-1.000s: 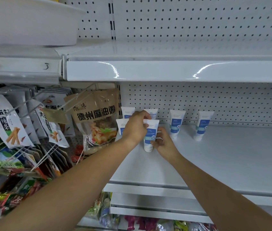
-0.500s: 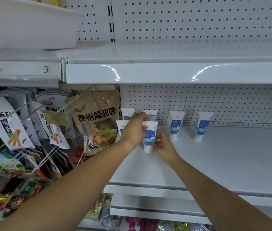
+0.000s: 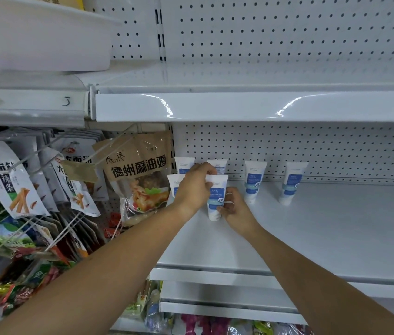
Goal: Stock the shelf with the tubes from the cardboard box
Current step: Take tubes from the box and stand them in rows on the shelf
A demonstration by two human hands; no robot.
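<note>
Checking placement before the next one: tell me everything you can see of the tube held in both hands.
The tube is white plastic by its look, with a blue label and white cap. It stands upright, cap down on the shelf, in front of the back row. The left hand pinches its flat top edge; the right hand grips its lower part.

A white plastic squeeze tube with a blue label (image 3: 216, 198) stands upright on its cap, crimped end up, at the left of the white metal shelf (image 3: 312, 233); the left hand (image 3: 194, 189) pinches its top and the right hand (image 3: 236, 209) grips its lower part. Just left of it a second tube (image 3: 173, 187) stands half hidden by the left hand. Behind them four more stand cap-down near the shelf's back: a corner tube (image 3: 184, 164), a neighbour tube (image 3: 218, 165), then, spaced out rightward, a third tube (image 3: 254, 182) and a fourth tube (image 3: 292, 182).
</note>
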